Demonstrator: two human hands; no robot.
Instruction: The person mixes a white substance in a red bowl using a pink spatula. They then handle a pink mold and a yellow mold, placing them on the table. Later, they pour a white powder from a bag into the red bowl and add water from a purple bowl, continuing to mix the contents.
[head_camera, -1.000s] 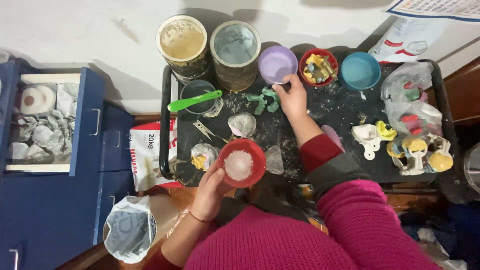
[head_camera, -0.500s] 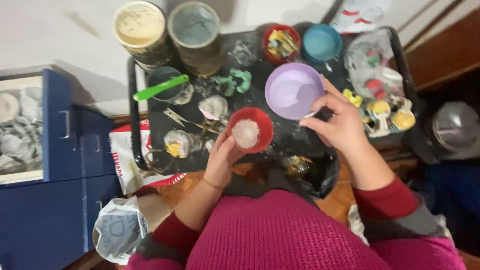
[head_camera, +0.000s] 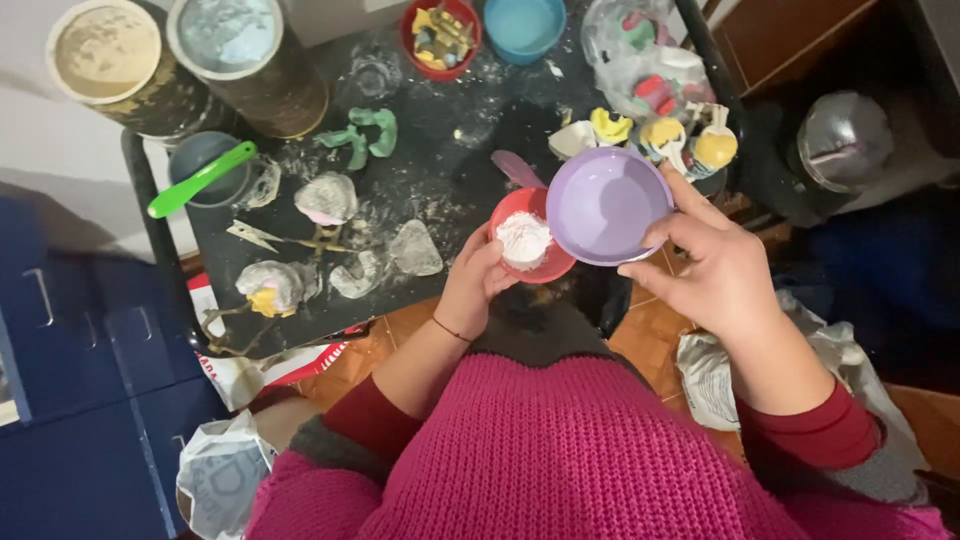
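The left hand (head_camera: 480, 280) is clamped on a small red bowl (head_camera: 530, 238) with a mound of white powder (head_camera: 523, 238) in it, fingers curled around its near-left rim, held just over the near edge of the black tray table (head_camera: 450, 130). The right hand (head_camera: 715, 270) grips a lilac bowl (head_camera: 608, 205), thumb on its right rim and fingers wrapped beneath; the bowl is tilted, its hollow facing the camera, and its left rim overlaps the red bowl's right side. Whether the two rims touch cannot be told.

Half a second ago the lilac bowl was held farther out over the tray and apart from the red bowl; it has since been drawn nearer and leftward until the two meet. A second ago the right hand was reaching to the far side of the tray, where the lilac bowl stood. The red bowl has stayed in the left hand throughout.

On the tray lie a green spatula (head_camera: 200, 180) across a dark cup, green dental impression trays (head_camera: 362, 133), several plaster casts (head_camera: 327, 197), a far red bowl of small pieces (head_camera: 440, 30) and a blue bowl (head_camera: 524, 24). Two large cans (head_camera: 235, 50) stand at the far left.
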